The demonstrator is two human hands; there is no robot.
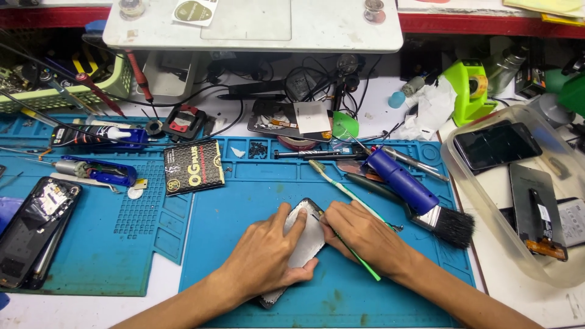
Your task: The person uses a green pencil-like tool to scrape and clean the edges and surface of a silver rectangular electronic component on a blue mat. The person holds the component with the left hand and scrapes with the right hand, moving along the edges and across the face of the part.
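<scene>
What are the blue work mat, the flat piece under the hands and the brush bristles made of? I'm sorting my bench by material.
Blue work mat: likely silicone or rubber, matte, with moulded compartments. Phone panel under the left hand: looks like metal, dull silvery grey, though coated plastic is possible. Brush bristles: dark, fine fibres, natural or synthetic unclear.

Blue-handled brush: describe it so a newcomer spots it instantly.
Start at the blue work mat under both hands. Just beyond the right hand lies the blue-handled brush, slanting toward the clear tub. Only it has a broad black bristle head.
</scene>
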